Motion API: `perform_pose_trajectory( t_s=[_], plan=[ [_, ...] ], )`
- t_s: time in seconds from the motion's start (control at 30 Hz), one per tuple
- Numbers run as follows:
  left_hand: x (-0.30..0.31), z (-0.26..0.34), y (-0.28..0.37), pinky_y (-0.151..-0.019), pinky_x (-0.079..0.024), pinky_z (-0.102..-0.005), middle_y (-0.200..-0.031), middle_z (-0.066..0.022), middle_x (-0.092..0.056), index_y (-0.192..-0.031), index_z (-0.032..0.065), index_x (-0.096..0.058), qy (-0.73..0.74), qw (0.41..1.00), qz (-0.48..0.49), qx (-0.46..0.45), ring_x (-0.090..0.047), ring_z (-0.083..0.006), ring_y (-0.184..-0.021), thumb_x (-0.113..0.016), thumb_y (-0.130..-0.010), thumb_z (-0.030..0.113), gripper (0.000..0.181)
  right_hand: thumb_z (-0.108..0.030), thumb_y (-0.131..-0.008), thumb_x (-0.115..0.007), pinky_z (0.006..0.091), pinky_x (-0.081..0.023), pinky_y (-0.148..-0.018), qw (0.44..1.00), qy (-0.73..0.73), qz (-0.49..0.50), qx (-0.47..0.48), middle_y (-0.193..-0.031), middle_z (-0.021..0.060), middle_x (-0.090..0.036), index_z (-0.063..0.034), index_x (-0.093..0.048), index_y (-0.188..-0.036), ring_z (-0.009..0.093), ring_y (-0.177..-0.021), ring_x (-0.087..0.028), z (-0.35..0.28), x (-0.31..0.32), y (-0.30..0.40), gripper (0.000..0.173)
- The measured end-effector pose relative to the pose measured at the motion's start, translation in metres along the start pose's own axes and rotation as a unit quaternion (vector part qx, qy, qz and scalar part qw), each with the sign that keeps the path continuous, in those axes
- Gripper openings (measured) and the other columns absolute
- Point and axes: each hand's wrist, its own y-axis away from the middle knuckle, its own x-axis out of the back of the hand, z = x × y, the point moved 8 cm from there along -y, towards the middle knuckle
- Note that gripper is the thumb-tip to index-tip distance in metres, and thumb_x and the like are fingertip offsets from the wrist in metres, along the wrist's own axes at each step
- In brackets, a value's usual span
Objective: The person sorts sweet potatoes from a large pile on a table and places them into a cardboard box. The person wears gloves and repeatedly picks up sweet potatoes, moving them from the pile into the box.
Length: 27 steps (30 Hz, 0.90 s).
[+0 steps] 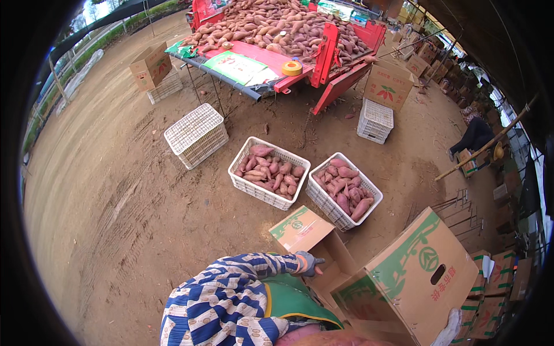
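Observation:
My left hand (309, 264), in a grey glove with orange at the cuff, is over an open cardboard box (342, 255) in front of me, some fingers extended and nothing visible in it. A larger upright cardboard box (415, 277) with green print and an oval handle hole stands to the right. My right hand (450, 326), in a pale glove, grips its lower right edge; its fingers are partly hidden. Beyond the boxes, a white plastic crate of sweet potatoes (268, 201) sits beside a second filled crate (331, 212).
A red truck bed (324, 56) heaped with sweet potatoes (277, 26) stands ahead, a roll of yellow tape (291, 68) on its edge. An upturned white crate (197, 134) lies left. Stacked crates (375, 121) bear a carton (388, 86). Metal rods (463, 212) and taped cartons (489, 311) are right.

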Motion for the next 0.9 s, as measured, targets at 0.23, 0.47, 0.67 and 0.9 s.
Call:
perform_pose_trajectory(
  t_s=[0.23, 0.47, 0.67, 0.9],
  plan=[
    [-0.001, -0.127, 0.092, -0.093, -0.052, -0.0368, -0.114, -0.0112, -0.074, -0.126, 0.0085, -0.071, 0.407, 0.887, 0.189, 0.107, -0.066, -0.0206, -0.106, -0.075, -0.087, 0.045, 0.054, -0.019, -0.098, -0.062, 0.0326, -0.048, -0.094, 0.94, -0.333, -0.051, -0.044, -0.117, 0.0108, -0.066, 0.0048, -0.06, -0.128, 0.017, -0.103, -0.06, -0.025, -0.157, 0.004, 0.038],
    [-0.066, -0.286, 0.272, -0.072, -0.06, -0.0389, -0.09, -0.0103, -0.073, -0.103, 0.0046, -0.067, 0.818, 0.487, 0.306, -0.015, -0.071, -0.0241, -0.078, -0.062, -0.102, 0.051, 0.046, -0.01, -0.096, -0.06, 0.0264, -0.047, -0.074, 0.889, -0.106, -0.401, 0.195, -0.091, 0.0026, -0.064, 0.005, -0.063, -0.104, 0.01, -0.083, -0.055, -0.156, -0.325, 0.068, 0.017],
    [-0.177, -0.385, 0.459, -0.074, -0.062, -0.046, -0.089, -0.0104, -0.072, -0.099, 0.0068, -0.067, 0.86, 0.137, 0.482, -0.097, -0.072, -0.0296, -0.08, -0.064, -0.102, 0.04, 0.034, -0.01, -0.096, -0.062, 0.027, -0.048, -0.075, 0.845, -0.065, -0.495, 0.191, -0.096, 0.0041, -0.066, 0.0046, -0.066, -0.106, 0.011, -0.085, -0.057, -0.21, -0.472, 0.156, 0.018],
    [-0.267, -0.47, 0.635, -0.075, -0.062, -0.054, -0.093, -0.0114, -0.072, -0.103, 0.0079, -0.066, 0.818, -0.004, 0.575, 0.022, -0.073, -0.0342, -0.087, -0.069, -0.096, 0.04, 0.033, -0.018, -0.096, -0.065, 0.0323, -0.056, -0.087, 0.881, -0.089, -0.459, 0.079, -0.112, 0.0137, -0.069, 0.0088, -0.062, -0.128, 0.02, -0.1, -0.069, -0.313, -0.623, 0.268, 0.041]
  ],
)
